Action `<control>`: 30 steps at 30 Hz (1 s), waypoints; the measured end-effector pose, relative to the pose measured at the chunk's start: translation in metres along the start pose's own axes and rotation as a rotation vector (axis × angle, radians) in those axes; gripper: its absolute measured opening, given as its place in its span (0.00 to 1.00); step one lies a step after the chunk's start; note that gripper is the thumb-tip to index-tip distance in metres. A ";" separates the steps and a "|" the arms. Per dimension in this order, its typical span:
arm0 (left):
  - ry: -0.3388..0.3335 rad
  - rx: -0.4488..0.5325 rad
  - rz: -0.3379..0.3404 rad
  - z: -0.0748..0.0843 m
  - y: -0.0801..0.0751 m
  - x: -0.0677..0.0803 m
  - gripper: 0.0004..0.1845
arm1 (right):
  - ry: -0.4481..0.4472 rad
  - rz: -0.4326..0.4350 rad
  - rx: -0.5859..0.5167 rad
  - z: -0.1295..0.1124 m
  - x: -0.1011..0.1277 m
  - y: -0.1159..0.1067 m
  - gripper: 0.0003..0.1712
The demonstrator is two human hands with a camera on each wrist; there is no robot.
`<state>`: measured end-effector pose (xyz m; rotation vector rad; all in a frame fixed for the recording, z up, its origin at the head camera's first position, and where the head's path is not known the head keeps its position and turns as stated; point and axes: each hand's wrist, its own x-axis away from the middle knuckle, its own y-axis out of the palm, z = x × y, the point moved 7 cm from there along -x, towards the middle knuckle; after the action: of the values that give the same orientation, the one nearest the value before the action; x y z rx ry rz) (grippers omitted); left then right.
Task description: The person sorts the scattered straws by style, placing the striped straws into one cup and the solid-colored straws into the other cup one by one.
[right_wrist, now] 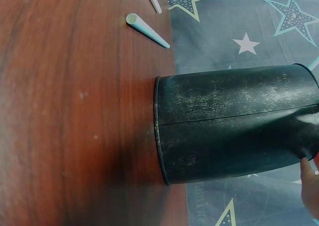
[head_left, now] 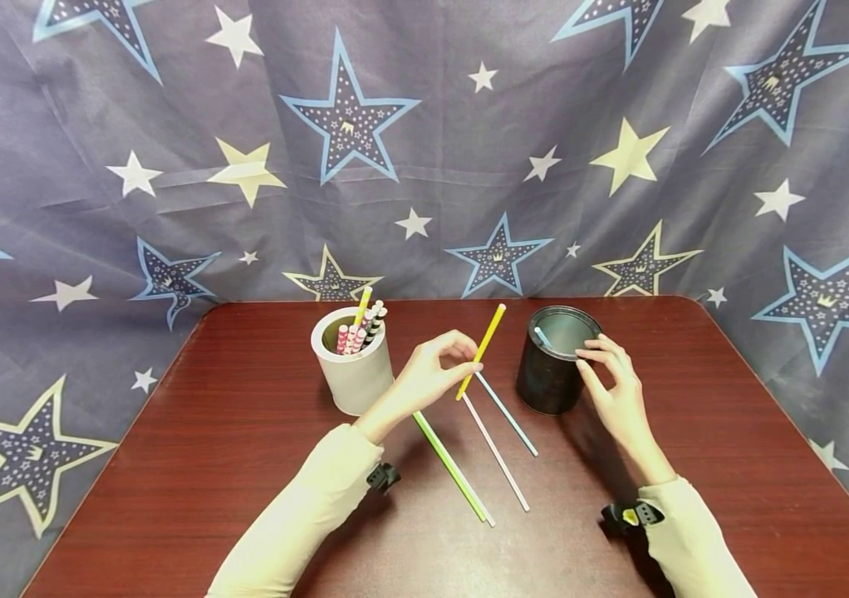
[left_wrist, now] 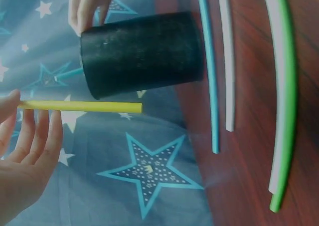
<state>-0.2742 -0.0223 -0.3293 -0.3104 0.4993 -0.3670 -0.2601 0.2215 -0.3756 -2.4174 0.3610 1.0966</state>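
Observation:
My left hand (head_left: 432, 370) pinches a yellow straw (head_left: 492, 328) between thumb and fingertips, slanted above the table between two containers. In the left wrist view the yellow straw (left_wrist: 99, 107) points toward the side of a black can (left_wrist: 144, 54). My right hand (head_left: 622, 399) holds the black can (head_left: 547, 384) at its rim, with the thumb (right_wrist: 308, 178) against the side near the top. Inside that can leans a light blue straw (head_left: 542, 335), its upper end just over the rim. The can stands upright on the table.
Left of the hands stands a white container (head_left: 360, 384) with patterned straws (head_left: 350, 339) and another yellow straw (head_left: 363, 304). A blue straw (head_left: 510, 418), a pale pink straw (head_left: 499, 457) and a green straw (head_left: 447, 458) beside a white one lie on the table. Behind hangs a star-patterned cloth (head_left: 454, 166).

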 end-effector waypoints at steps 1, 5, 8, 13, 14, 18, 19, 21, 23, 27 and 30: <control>0.003 0.014 0.009 0.006 0.000 -0.001 0.06 | 0.002 -0.003 0.009 0.000 0.000 0.000 0.13; -0.004 0.048 0.039 0.026 -0.001 -0.005 0.07 | 0.002 -0.007 0.012 0.005 0.001 0.001 0.12; -0.004 0.082 0.064 0.032 -0.001 -0.009 0.07 | 0.003 -0.012 0.017 0.005 0.002 0.001 0.11; 0.023 0.193 0.106 0.031 0.001 -0.018 0.08 | 0.010 -0.016 0.024 0.007 0.002 0.001 0.11; 0.026 0.219 0.112 0.028 0.002 -0.021 0.09 | 0.010 -0.014 0.022 0.007 0.002 0.001 0.12; 0.044 0.303 0.139 0.022 0.006 -0.029 0.09 | 0.008 -0.007 0.016 0.005 0.002 0.001 0.13; 0.054 0.314 0.147 0.022 0.007 -0.030 0.09 | 0.007 -0.007 0.015 0.004 0.001 0.001 0.14; 0.070 0.337 0.163 0.025 0.007 -0.032 0.09 | 0.004 -0.007 0.013 -0.003 0.000 0.001 0.13; 0.086 0.353 0.174 0.027 0.009 -0.035 0.09 | 0.004 -0.009 0.015 -0.011 -0.002 0.000 0.13; 0.111 0.386 0.189 0.032 0.013 -0.039 0.09 | -0.002 -0.007 0.021 -0.028 -0.005 -0.001 0.12; 0.129 0.400 0.199 0.034 0.016 -0.042 0.09 | -0.010 -0.002 0.019 -0.033 -0.005 -0.001 0.12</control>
<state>-0.2864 0.0163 -0.2902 0.1507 0.5647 -0.2855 -0.2421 0.2060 -0.3527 -2.3942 0.3637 1.0985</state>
